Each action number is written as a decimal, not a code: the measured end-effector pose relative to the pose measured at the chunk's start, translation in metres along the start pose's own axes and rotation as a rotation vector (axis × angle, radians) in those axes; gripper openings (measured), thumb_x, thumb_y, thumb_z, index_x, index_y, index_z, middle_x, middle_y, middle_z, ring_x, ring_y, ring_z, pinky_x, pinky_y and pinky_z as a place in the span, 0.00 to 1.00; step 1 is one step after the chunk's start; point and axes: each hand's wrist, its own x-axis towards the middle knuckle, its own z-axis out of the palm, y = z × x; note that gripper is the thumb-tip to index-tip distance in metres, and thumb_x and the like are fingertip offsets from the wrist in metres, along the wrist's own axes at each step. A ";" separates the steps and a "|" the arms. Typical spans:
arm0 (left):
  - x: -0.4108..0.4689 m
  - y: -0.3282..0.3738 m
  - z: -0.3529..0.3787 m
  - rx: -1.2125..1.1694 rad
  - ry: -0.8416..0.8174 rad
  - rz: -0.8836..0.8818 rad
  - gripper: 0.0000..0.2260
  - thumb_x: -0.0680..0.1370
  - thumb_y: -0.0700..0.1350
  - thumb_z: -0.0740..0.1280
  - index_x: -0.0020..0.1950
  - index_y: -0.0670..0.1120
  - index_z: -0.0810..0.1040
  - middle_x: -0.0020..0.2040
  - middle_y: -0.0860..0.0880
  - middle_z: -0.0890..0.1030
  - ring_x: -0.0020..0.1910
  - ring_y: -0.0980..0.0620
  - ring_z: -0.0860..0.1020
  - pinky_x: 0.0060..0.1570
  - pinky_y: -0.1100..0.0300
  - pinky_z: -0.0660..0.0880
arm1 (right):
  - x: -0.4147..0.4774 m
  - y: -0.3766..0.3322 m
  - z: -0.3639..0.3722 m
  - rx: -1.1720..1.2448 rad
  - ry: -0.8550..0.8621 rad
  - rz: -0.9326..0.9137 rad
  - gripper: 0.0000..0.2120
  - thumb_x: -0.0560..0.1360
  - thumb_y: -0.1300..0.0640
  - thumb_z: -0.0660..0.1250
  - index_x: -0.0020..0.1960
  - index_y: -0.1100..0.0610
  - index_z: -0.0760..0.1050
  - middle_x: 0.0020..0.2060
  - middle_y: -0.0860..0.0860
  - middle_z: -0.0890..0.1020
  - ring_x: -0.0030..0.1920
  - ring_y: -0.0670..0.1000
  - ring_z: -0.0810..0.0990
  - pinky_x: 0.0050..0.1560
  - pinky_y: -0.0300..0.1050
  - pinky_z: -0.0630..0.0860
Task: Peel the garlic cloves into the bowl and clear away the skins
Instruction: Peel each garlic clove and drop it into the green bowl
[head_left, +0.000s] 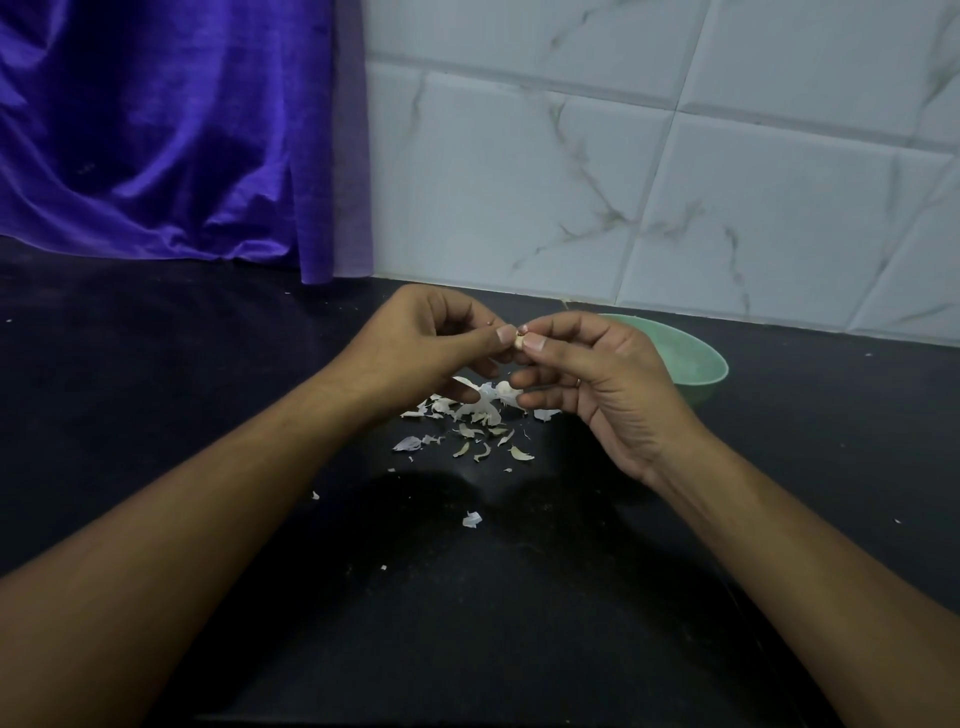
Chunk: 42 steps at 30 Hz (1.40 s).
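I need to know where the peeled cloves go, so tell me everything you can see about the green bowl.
The bowl is pale green, round and looks like plastic, with a plain rim and a dull, faintly speckled inside. It stands upright on the black counter, close to the tiled wall. The right hand, raised in front, hides much of it, so any contents cannot be seen.

Nothing legible anywhere: no words, brand or number on the green bowl (698, 366), at two o'clock from the garlic skins (480, 415), or on the wall tiles (727, 182) (only grey veining).
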 end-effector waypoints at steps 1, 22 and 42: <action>0.000 0.000 0.000 0.005 -0.008 0.003 0.07 0.81 0.43 0.71 0.51 0.39 0.84 0.42 0.46 0.87 0.44 0.49 0.84 0.41 0.53 0.83 | 0.000 0.000 0.000 -0.003 0.003 -0.001 0.08 0.72 0.62 0.74 0.51 0.62 0.82 0.41 0.57 0.86 0.36 0.52 0.85 0.38 0.45 0.84; -0.002 -0.003 0.004 0.433 0.160 0.240 0.04 0.79 0.45 0.72 0.45 0.50 0.84 0.36 0.54 0.84 0.36 0.58 0.82 0.40 0.53 0.81 | 0.002 0.007 -0.001 0.000 0.025 -0.041 0.07 0.72 0.67 0.75 0.48 0.61 0.80 0.43 0.60 0.86 0.41 0.57 0.86 0.44 0.50 0.86; -0.006 -0.003 0.008 0.398 0.103 0.173 0.07 0.80 0.51 0.67 0.46 0.50 0.80 0.38 0.51 0.84 0.41 0.45 0.84 0.42 0.41 0.82 | 0.003 0.010 -0.002 -0.104 0.031 -0.104 0.07 0.79 0.65 0.71 0.56 0.64 0.81 0.46 0.62 0.86 0.39 0.56 0.85 0.43 0.50 0.84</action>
